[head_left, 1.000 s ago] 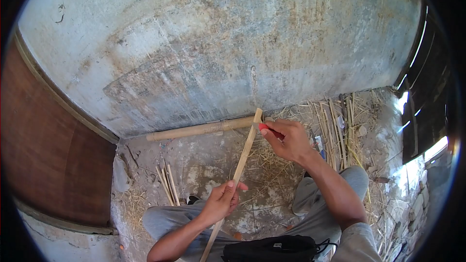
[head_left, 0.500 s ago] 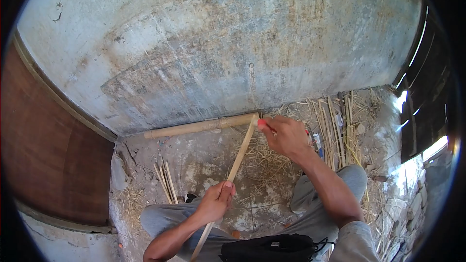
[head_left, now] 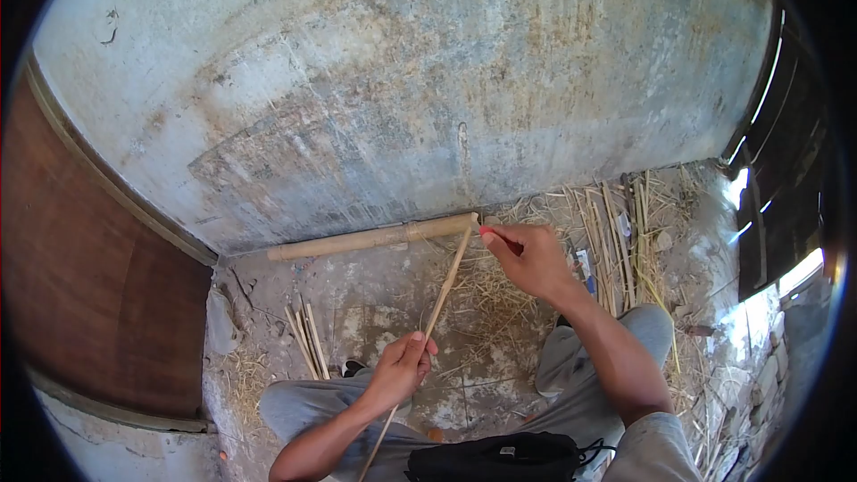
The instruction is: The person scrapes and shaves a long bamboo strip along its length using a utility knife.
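Observation:
A long, pale strip of bamboo (head_left: 451,278) slants up from my lap, its narrow edge turned toward me. My left hand (head_left: 401,369) is closed around its lower middle. Near the strip's upper end, my right hand (head_left: 532,259) grips a small red-handled tool (head_left: 486,230). The tool's tip is at the end of the strip, but the blade is too small to make out. Just behind that end lies a thick bamboo pole (head_left: 366,240), along the foot of the wall.
Several thin strips (head_left: 308,339) stand beside my left knee. More long strips (head_left: 614,245) and straw shavings (head_left: 495,303) lie on the floor at the right. A stained wall (head_left: 428,80) rises in front, with a brown panel (head_left: 107,268) at the left.
The strip has turned from its broad face to its narrow edge, and its upper end has dropped slightly. My right hand still holds the red tool at that end.

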`<state>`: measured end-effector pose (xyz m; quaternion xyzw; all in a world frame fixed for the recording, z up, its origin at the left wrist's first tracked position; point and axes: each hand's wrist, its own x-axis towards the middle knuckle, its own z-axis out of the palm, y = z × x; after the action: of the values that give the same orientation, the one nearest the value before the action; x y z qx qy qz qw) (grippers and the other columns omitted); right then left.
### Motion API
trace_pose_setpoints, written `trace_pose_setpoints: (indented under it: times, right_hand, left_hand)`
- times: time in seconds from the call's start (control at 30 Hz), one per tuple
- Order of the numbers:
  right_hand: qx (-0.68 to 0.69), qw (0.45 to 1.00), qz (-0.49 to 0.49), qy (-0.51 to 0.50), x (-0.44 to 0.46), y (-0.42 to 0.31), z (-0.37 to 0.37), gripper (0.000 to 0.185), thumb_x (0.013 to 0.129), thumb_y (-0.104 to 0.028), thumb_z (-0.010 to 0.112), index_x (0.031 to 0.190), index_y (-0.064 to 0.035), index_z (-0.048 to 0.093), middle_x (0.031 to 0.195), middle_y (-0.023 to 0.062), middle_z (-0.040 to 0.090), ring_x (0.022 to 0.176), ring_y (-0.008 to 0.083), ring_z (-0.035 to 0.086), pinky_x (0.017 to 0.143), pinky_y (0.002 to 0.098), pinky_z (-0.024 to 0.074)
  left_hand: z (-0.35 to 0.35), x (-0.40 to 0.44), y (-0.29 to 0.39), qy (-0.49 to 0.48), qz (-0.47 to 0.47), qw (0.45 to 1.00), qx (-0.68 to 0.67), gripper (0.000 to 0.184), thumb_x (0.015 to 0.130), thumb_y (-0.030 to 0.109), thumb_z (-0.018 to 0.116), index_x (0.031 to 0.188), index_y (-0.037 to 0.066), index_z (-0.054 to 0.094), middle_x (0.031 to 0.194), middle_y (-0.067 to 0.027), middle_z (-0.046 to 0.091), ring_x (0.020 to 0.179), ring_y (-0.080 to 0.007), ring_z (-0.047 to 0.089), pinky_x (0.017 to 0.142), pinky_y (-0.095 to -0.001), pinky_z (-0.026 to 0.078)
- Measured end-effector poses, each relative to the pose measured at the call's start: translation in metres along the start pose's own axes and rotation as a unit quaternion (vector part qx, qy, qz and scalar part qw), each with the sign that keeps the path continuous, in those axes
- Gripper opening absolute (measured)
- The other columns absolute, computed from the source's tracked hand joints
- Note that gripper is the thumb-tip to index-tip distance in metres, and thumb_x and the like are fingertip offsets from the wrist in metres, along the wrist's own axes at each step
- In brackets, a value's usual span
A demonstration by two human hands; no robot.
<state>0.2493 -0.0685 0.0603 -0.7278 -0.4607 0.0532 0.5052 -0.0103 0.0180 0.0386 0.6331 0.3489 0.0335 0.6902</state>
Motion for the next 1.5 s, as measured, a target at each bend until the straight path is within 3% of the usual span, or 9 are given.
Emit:
trace_pose_setpoints:
  times: [0.2,0.27,0.7,0.77,0.83,0.87,1.03,1.13,1.5]
  right_hand:
    - [0.01,0.999,0.017,-0.051,-0.006,0.003,0.004,0.028,0.092,-0.027,0.067,0.101,-0.0013,0.073,0.067,0.018,0.063,0.055,0.0296,0.06,0.054,0.0375,0.047]
    - [0.017,0.999,-0.031,-0.035,-0.007,0.008,0.01,0.024,0.092,-0.02,0.068,0.103,0.0009,0.073,0.062,0.0134,0.058,0.05,0.0167,0.05,0.05,0.0332,0.0395]
    - [-0.088,0.991,-0.104,0.017,-0.003,0.012,0.02,0.025,0.091,-0.027,0.07,0.096,-0.0028,0.075,0.065,0.0125,0.063,0.053,0.0251,0.06,0.052,0.0378,0.0483]
    - [-0.123,0.99,-0.056,0.05,0.002,0.027,0.019,0.028,0.091,-0.033,0.067,0.094,-0.0058,0.075,0.073,0.015,0.068,0.062,0.0312,0.066,0.058,0.0398,0.0521]
    - [-0.158,0.962,0.221,0.016,0.032,0.047,-0.02,0.029,0.093,-0.033,0.065,0.094,-0.0064,0.077,0.063,0.0168,0.064,0.057,0.0325,0.064,0.057,0.0392,0.0502]
    - [-0.153,0.962,0.226,0.022,0.033,0.057,-0.028,0.029,0.093,-0.033,0.065,0.094,-0.0064,0.077,0.063,0.0168,0.064,0.057,0.0325,0.064,0.057,0.0392,0.0502]
    - [0.013,0.988,0.071,0.136,0.028,0.051,-0.019,0.031,0.097,-0.031,0.063,0.106,-0.004,0.075,0.051,0.0064,0.047,0.048,0.0106,0.043,0.049,0.0323,0.0378]
    - [0.057,0.993,0.103,0.026,0.011,0.009,-0.006,0.032,0.097,-0.029,0.064,0.11,-0.0012,0.072,0.055,0.004,0.043,0.054,0.0062,0.037,0.049,0.0299,0.0343]
    - [0.031,0.999,-0.015,-0.04,0.003,0.005,0.011,0.029,0.093,-0.028,0.067,0.105,-0.0021,0.073,0.067,0.015,0.063,0.054,0.0227,0.056,0.053,0.0351,0.0443]
  left_hand:
    - [0.005,-0.001,-0.002,0.014,-0.001,0.999,-0.029,0.037,0.108,0.037,0.041,0.096,0.004,0.056,0.061,0.0019,0.046,0.047,-0.0042,0.039,0.042,-0.0226,0.031]
    - [0.007,-0.002,-0.002,0.027,0.043,0.999,-0.007,0.036,0.107,0.036,0.044,0.094,0.004,0.056,0.061,0.0017,0.047,0.049,-0.0041,0.041,0.045,-0.0232,0.033]
    - [0.007,-0.003,-0.02,0.079,0.116,0.988,0.058,0.039,0.107,0.036,0.044,0.089,0.003,0.055,0.059,0.0039,0.042,0.052,-0.0043,0.038,0.046,-0.0236,0.03]
    - [0.008,-0.004,-0.022,0.089,0.107,0.986,0.09,0.04,0.106,0.037,0.044,0.087,0.003,0.055,0.059,0.0041,0.043,0.052,-0.004,0.038,0.047,-0.0235,0.031]
    - [0.016,-0.021,-0.019,0.071,0.116,0.987,0.089,0.041,0.106,0.038,0.045,0.086,0.004,0.055,0.059,0.0042,0.044,0.051,-0.0038,0.039,0.046,-0.0234,0.031]
    - [0.015,-0.027,-0.016,0.055,0.124,0.987,0.088,0.041,0.106,0.039,0.045,0.085,0.005,0.055,0.059,0.0043,0.044,0.051,-0.0037,0.039,0.046,-0.0232,0.032]
    - [0.0,-0.008,-0.014,0.118,0.105,0.986,0.056,0.038,0.106,0.034,0.048,0.085,0.002,0.057,0.06,0.0043,0.044,0.057,-0.0027,0.04,0.049,-0.0247,0.032]
    - [0.002,-0.005,-0.012,0.097,0.107,0.989,0.035,0.038,0.106,0.033,0.048,0.086,0.002,0.057,0.061,0.0037,0.045,0.056,-0.0032,0.04,0.05,-0.0241,0.032]
    - [0.007,-0.003,-0.019,0.096,0.138,0.984,0.054,0.037,0.106,0.035,0.047,0.088,0.004,0.056,0.057,0.0029,0.045,0.049,-0.0037,0.039,0.044,-0.0232,0.03]
